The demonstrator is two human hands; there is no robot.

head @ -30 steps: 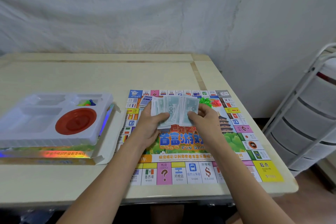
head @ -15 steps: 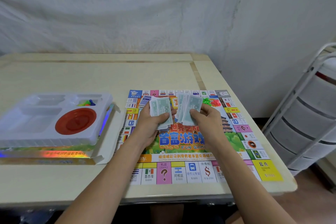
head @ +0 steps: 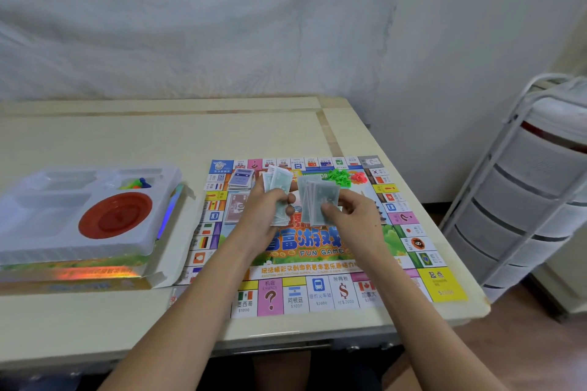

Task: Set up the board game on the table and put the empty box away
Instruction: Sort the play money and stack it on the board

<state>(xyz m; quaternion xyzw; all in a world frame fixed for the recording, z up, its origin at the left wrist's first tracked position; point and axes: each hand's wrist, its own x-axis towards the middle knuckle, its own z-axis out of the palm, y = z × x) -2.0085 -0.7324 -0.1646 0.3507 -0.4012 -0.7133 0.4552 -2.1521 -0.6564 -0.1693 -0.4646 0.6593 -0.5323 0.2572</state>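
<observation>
While green houses (head: 340,175) and a card deck (head: 241,178) lie beyond them, left hand (head: 270,209) and right hand (head: 351,216) each grasping pale banknotes (head: 319,200), slightly blurred, above the colourful board (head: 317,292).

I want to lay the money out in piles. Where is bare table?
Bare table runs behind the white tray and the board, to the wall. A strip lies before the tray. The board's far edge is crowded.

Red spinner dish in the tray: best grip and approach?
Take the red spinner dish by its raised outer rim, coming from above. It lies flat in a round recess of the white tray, so its sides look walled in; the top rim is the only exposed edge. Probably a pinch across the near rim.
</observation>
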